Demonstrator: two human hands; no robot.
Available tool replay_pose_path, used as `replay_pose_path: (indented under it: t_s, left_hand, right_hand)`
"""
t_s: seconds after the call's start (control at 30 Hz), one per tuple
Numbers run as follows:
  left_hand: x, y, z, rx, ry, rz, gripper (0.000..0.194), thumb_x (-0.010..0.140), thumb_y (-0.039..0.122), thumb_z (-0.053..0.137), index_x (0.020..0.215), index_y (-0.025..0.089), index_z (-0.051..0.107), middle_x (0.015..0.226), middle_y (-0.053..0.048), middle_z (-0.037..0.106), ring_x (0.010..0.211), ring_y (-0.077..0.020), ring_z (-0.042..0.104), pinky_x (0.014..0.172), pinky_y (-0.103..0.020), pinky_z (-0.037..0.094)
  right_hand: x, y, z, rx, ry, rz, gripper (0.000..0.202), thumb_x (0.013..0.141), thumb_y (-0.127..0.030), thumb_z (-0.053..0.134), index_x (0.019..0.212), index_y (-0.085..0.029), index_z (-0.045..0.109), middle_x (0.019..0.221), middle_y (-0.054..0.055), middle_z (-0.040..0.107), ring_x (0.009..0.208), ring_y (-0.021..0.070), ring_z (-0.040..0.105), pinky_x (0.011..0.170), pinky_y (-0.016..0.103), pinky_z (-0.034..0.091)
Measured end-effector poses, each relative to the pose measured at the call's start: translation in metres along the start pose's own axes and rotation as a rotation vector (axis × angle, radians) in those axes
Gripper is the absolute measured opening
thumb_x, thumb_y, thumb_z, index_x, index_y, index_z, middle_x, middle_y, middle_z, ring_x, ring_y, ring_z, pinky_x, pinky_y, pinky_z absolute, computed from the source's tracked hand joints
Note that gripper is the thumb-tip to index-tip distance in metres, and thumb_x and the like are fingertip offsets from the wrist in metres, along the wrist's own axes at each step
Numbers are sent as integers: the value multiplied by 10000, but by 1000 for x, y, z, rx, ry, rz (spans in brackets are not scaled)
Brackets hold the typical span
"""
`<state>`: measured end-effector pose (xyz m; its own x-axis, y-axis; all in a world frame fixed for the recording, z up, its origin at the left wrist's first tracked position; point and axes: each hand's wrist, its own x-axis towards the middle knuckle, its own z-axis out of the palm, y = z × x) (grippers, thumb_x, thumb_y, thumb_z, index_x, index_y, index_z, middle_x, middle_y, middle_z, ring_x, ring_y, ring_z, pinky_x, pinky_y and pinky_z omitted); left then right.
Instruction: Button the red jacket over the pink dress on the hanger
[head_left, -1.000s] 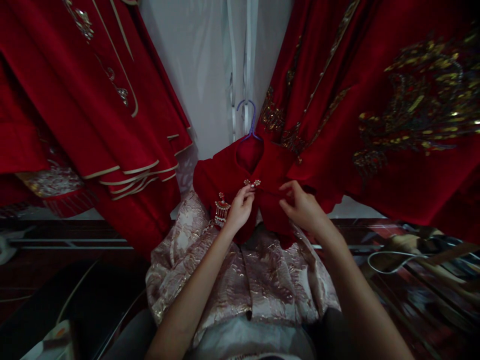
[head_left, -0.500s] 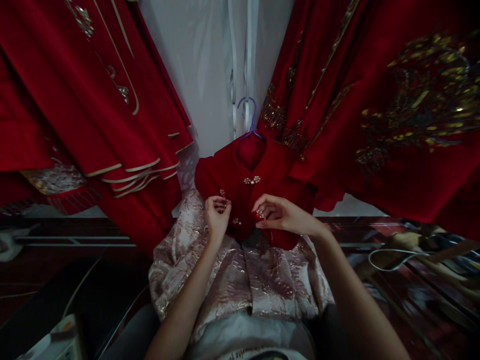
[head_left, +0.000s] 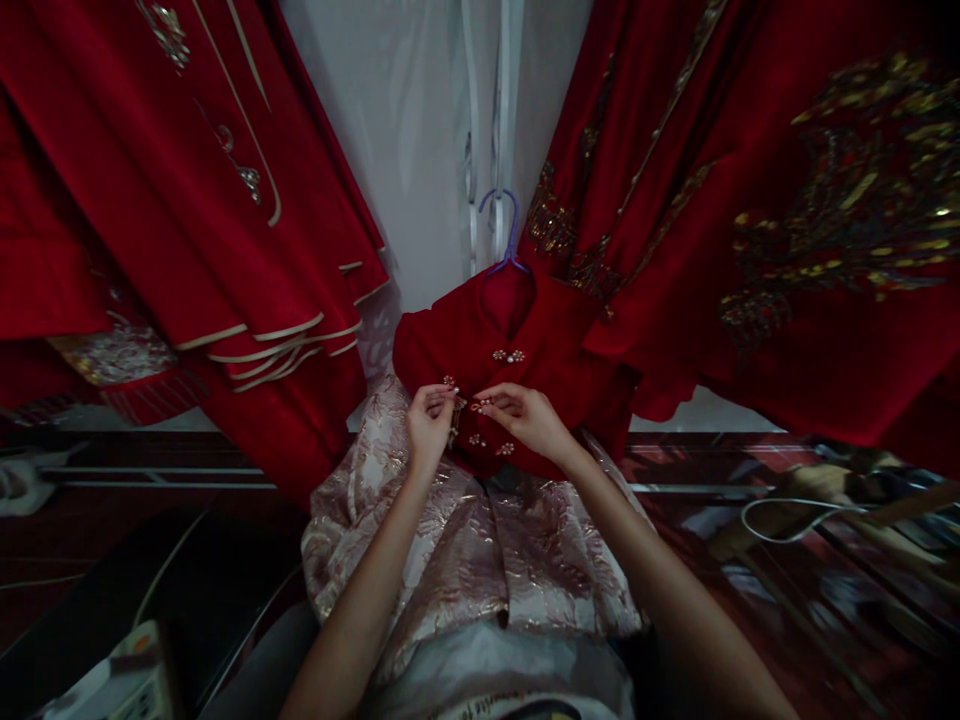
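A small red jacket (head_left: 574,345) hangs on a purple hanger (head_left: 511,240), its lower part over a pale pink brocade skirt (head_left: 450,560). The collar is joined by a beaded frog fastener (head_left: 508,357). On the jacket's front, my left hand (head_left: 429,425) pinches the pearl button half of another fastener. Close beside it on the right, my right hand (head_left: 525,415) pinches the loop half at the edge of the other front panel. A small gap shows between the two fingertips. Lower down, two more beaded fastener halves (head_left: 505,450) lie apart.
Red garments with pale trim (head_left: 289,325) hang on the left. A red garment with gold sequin embroidery (head_left: 877,190) hangs on the right. A white power strip (head_left: 124,680) lies at lower left; a metal rail (head_left: 157,480) runs low behind, and a pale cord loop (head_left: 787,510) is at right.
My right hand has moved left, bringing the right front panel's edge and its loop up to my left hand. My left hand stays almost in place.
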<state>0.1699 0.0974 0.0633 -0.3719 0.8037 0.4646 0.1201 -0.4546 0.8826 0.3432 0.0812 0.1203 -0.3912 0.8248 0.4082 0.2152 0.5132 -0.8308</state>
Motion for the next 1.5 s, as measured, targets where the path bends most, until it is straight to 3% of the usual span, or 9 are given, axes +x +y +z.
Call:
replay_pose_path:
  t_s: [0.13,0.63,0.83,1.2,1.37,1.5]
  left_hand:
    - [4,-8,1,-5,54,-42,144,716,181,607,846,156,550,810,-33,632,731,-104,622,689,-224,508]
    - [7,-4,-1,-124,-62,-94,204,730,246,607,891,130,650,899,-79,699,818,-146,659,807,-309,530]
    - [8,2,-3,-78,-72,-110,282,662,247,707,902,106,660,898,-96,712,808,-151,671,800,-302,542]
    - [23,8,-17,180,-205,41,184,697,223,669,855,132,695,817,-71,714,705,-149,670,700,-294,559]
    - [30,10,-22,172,-327,61,157,721,216,638,864,155,663,869,-52,702,727,-125,657,702,-260,539]
    - [13,5,-26,167,-203,4,207,736,214,623,936,162,611,865,-42,678,751,-114,640,678,-227,515]
  right_hand:
    - [22,19,17,-96,139,-12,173,802,-247,614,953,-191,677,840,24,702,736,126,657,677,253,548]
    - [34,24,29,-169,139,-87,172,820,-175,577,950,-209,683,908,6,712,763,117,667,681,217,543]
    - [36,24,35,-264,148,-124,187,829,-162,559,963,-212,679,932,16,695,755,119,650,699,231,539]
    - [42,28,38,-209,201,-142,154,864,-207,514,939,-203,648,930,28,678,766,120,649,720,239,547]
    - [44,20,32,-132,164,-110,135,843,-213,542,972,-201,584,875,24,674,789,124,662,676,229,558]
    - [18,17,7,-99,69,-55,148,841,-229,554,985,-196,559,951,40,681,880,128,667,729,238,555]
